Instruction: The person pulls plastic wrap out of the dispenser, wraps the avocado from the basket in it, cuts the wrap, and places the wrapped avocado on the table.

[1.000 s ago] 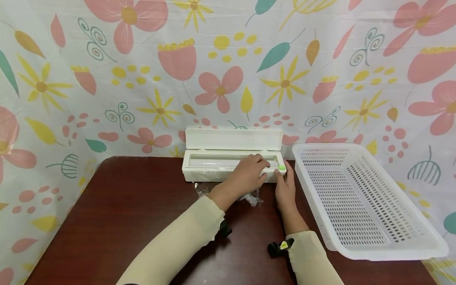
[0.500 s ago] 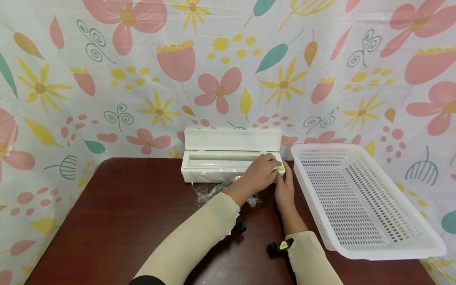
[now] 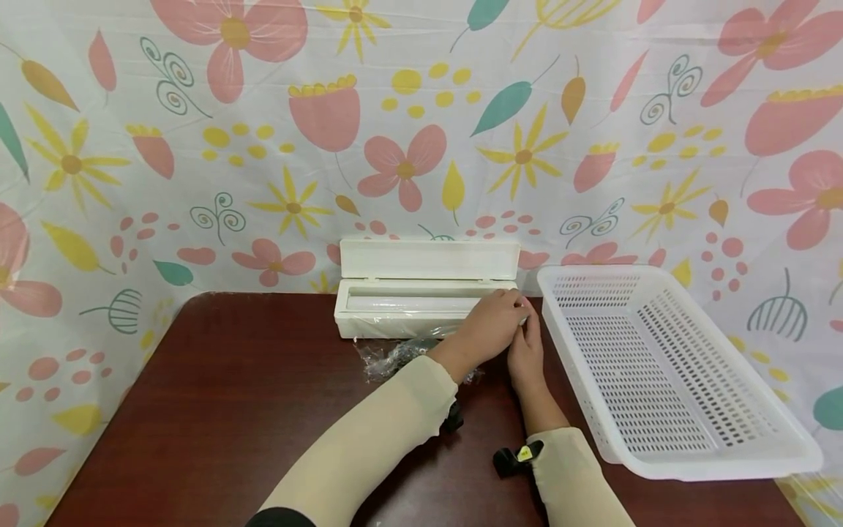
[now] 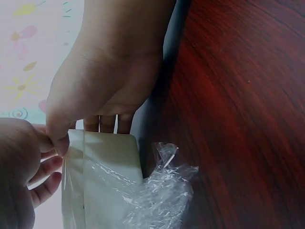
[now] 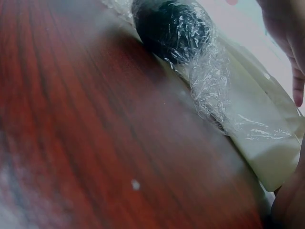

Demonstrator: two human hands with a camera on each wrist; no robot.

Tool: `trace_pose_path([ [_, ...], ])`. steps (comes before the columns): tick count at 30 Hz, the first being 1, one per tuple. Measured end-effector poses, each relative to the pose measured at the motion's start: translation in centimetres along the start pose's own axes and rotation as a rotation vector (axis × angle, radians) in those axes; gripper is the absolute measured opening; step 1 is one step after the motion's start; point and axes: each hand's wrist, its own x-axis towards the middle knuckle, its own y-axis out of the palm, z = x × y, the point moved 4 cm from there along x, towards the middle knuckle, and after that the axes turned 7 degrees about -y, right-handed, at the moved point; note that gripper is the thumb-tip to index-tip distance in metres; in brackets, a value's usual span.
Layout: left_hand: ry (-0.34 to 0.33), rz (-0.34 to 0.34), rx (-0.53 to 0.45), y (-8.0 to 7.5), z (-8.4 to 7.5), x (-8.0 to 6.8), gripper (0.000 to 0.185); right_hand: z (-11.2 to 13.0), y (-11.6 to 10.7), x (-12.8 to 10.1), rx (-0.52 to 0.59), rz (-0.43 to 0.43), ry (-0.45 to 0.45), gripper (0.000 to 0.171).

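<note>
At the far edge of the dark red wooden table (image 3: 217, 410), an open white plastic cling-film dispenser box (image 3: 395, 307) sits against the flowered backdrop, and both hands meet at its right end. The left hand (image 3: 490, 326) lies over the box's front rim, thumb and fingers (image 4: 59, 140) pinched together there, seemingly on the small cutter slider, which is hidden under them. The right hand (image 3: 527, 348) steadies the same end, its fingers lightly curled against the box. Doing this well probably means pressing the box down firmly while drawing the pinch evenly along the rim. Crumpled clear cling film around a dark round object (image 5: 174, 28) lies just before the box, near the left wrist.
</note>
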Motion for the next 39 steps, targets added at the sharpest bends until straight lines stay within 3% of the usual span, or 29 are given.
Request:
trace_pose_path([
  [9, 0.02, 0.005, 0.079, 0.3, -0.4, -0.1, 0.031, 2.8, 0.3, -0.9, -0.009, 0.019, 0.008, 0.054],
  [24, -0.033, 0.003, 0.092, 0.2, 0.0, -0.5, 0.027, 2.4, 0.1, -0.9, 0.0, -0.001, 0.051, 0.055],
  [30, -0.05, 0.035, 0.085, 0.2, 0.2, -0.5, 0.028, 2.5, 0.1, -0.8, -0.009, 0.007, 0.022, 0.054],
  [39, -0.051, 0.014, 0.079, -0.3, 0.3, -0.8, 0.025, 2.6, 0.0, -0.9, -0.005, 0.0, 0.005, 0.053],
])
